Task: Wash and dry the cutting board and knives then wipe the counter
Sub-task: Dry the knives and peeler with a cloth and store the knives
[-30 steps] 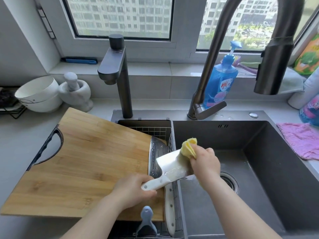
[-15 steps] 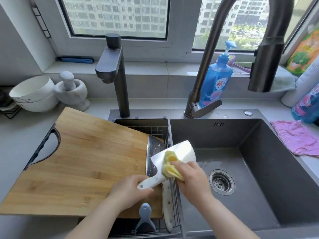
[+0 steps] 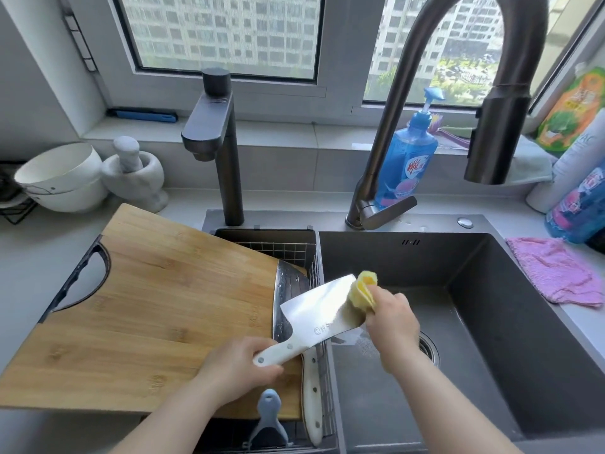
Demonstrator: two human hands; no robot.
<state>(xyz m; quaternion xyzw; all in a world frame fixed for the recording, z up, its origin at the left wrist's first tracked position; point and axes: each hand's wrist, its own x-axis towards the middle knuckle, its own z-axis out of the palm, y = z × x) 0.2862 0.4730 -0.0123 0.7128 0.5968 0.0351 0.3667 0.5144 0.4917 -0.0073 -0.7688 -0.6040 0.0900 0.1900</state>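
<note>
My left hand (image 3: 240,365) grips the white handle of a cleaver (image 3: 322,311), whose broad steel blade points up and right over the edge of the dark sink (image 3: 523,322). My right hand (image 3: 391,321) presses a folded yellow cloth (image 3: 361,290) against the far end of the blade. A bamboo cutting board (image 3: 157,309) lies across the counter and the wire basket (image 3: 314,260). A second knife (image 3: 289,296) with a white handle lies in the basket at the board's right edge.
Two dark faucets (image 3: 219,142) (image 3: 484,109) rise behind the sink. A blue soap bottle (image 3: 409,162) stands by the tall faucet. A pink cloth (image 3: 556,273) lies on the right counter. White bowls (image 3: 62,176) and a mortar (image 3: 137,172) sit at left. A blue scraper (image 3: 270,417) hangs at the basket's front.
My right hand slid the yellow cloth from the blade's far end down toward the handle and back out to the far end. The left hand kept hold of the cleaver.
</note>
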